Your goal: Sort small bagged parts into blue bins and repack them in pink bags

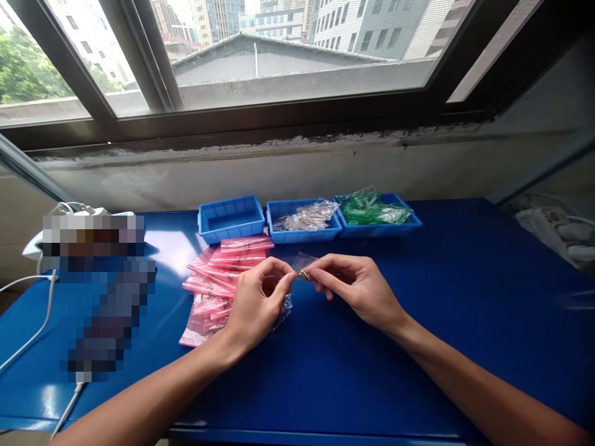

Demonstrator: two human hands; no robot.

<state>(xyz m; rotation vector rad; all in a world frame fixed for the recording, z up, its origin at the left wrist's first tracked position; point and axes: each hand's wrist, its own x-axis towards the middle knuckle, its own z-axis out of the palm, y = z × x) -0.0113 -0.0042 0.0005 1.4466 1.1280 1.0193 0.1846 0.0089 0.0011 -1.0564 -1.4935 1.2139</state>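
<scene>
Above the blue table, my left hand [258, 300] and my right hand [356, 285] meet fingertip to fingertip around a small clear plastic bag [304, 259]. Small brass-coloured metal pieces [304, 275] show at the bag, between the fingertips; their exact kind is too small to tell. My right thumb and fingers pinch the bag's right side. The left thumb and index finger are closed at its left edge. A pile of pink plastic bags [211, 288] lies beside and partly behind my left hand. Another clear bag [287, 306] is half hidden by that hand.
Three blue bins line the back: a left bin [232, 235], a middle bin holding small clear bags [309, 217], and a right bin with green-tinted bags [372, 207]. A white cable [49, 310] and blurred-out objects lie on the left. A window [297, 74] stands behind the blue table [441, 279].
</scene>
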